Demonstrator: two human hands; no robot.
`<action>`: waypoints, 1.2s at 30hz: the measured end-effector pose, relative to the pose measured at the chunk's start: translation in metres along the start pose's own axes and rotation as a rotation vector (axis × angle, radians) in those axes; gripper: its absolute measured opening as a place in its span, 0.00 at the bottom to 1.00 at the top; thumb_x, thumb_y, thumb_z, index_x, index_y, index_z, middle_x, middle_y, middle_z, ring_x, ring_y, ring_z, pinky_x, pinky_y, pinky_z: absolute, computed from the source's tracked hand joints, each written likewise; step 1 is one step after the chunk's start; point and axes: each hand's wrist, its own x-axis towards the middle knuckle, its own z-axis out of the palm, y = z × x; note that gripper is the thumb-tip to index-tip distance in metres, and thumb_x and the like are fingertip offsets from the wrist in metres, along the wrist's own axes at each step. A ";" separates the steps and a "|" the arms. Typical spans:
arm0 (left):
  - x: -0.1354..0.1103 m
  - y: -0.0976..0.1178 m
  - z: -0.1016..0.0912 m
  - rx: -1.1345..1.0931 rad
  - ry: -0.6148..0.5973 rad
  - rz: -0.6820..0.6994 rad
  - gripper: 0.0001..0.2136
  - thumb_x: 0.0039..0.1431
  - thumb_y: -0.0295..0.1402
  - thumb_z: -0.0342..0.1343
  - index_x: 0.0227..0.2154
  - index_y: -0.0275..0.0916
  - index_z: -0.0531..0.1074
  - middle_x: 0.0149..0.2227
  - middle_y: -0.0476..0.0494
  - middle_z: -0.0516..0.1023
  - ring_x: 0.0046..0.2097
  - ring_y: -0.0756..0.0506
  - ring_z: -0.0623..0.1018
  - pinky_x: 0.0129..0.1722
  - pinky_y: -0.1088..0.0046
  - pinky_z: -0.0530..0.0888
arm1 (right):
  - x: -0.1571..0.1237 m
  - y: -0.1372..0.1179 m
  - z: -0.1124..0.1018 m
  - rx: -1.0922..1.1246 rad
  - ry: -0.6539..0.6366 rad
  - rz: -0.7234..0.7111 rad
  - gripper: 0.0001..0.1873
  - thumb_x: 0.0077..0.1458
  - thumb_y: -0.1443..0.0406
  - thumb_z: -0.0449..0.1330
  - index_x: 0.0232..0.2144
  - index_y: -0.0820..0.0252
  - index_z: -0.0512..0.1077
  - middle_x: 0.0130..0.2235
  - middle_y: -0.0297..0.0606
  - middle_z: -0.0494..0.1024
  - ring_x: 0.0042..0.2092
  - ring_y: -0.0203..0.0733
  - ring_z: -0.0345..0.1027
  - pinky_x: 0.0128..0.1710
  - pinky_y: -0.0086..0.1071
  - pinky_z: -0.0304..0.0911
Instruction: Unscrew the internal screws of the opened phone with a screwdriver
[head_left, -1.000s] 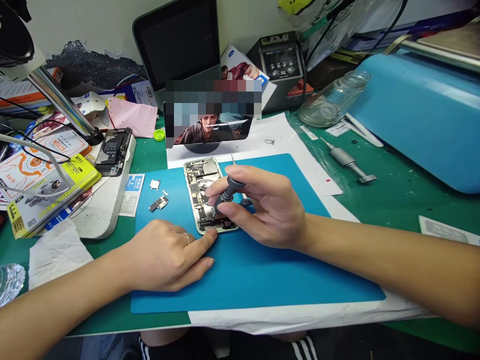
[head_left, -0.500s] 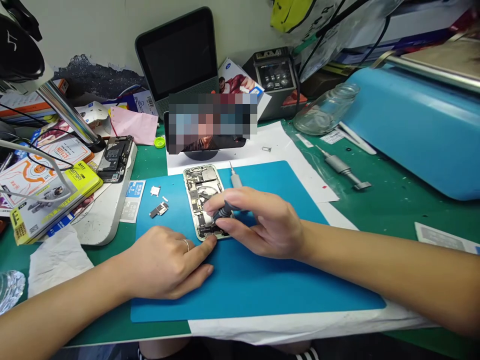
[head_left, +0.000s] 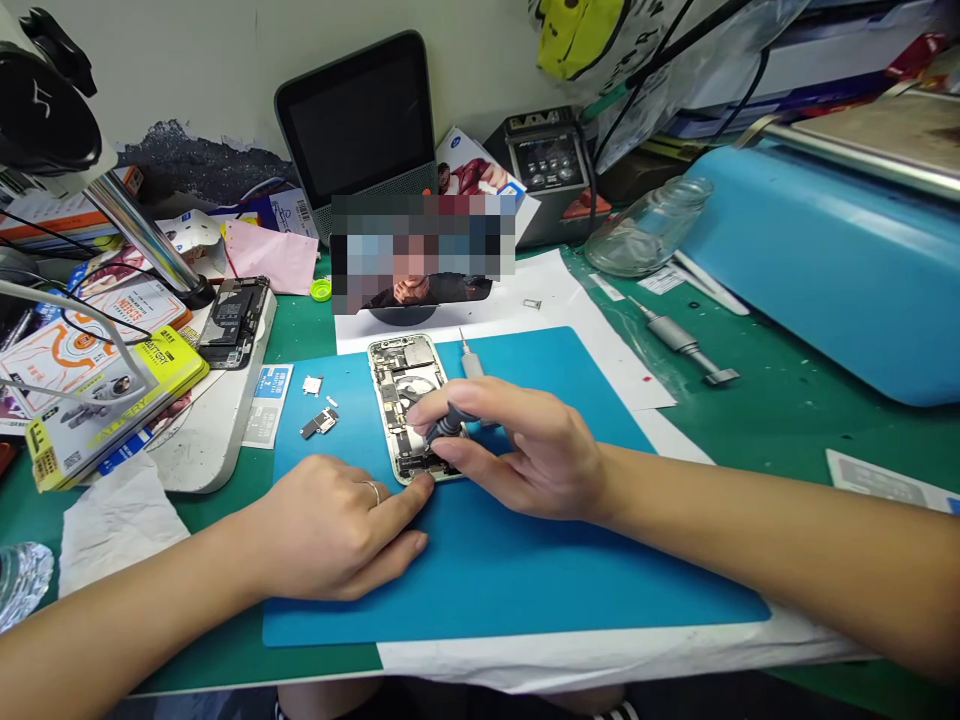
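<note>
Left hand [head_left: 337, 525] lies flat and loosely spread on the smooth blue rubber work mat [head_left: 525, 580], gripping nothing, its forefinger pressed to the near corner of the opened silver-framed phone [head_left: 401, 385], apparently to pin it in place. Right hand [head_left: 529, 450] pinches a dark-handled precision screwdriver [head_left: 448, 424] over the phone's lower end; its tip is hidden behind the fingers. Beyond, small loose metal parts [head_left: 318, 422] sit left of the phone, set apart on the mat, too small to identify.
</note>
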 end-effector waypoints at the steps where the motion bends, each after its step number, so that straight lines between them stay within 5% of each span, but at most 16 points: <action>1: 0.000 0.000 0.000 -0.001 -0.002 0.000 0.17 0.73 0.35 0.45 0.54 0.27 0.68 0.25 0.49 0.77 0.23 0.46 0.76 0.20 0.66 0.69 | 0.000 0.000 0.000 0.000 -0.001 -0.002 0.35 0.63 0.74 0.58 0.68 0.57 0.52 0.49 0.44 0.80 0.48 0.39 0.79 0.48 0.35 0.79; 36: 0.000 0.001 0.000 -0.001 -0.001 0.006 0.17 0.73 0.35 0.46 0.54 0.27 0.68 0.25 0.49 0.77 0.23 0.46 0.75 0.20 0.65 0.68 | -0.004 0.001 0.003 0.102 0.046 0.115 0.35 0.62 0.76 0.58 0.67 0.52 0.56 0.49 0.40 0.79 0.47 0.37 0.78 0.46 0.32 0.79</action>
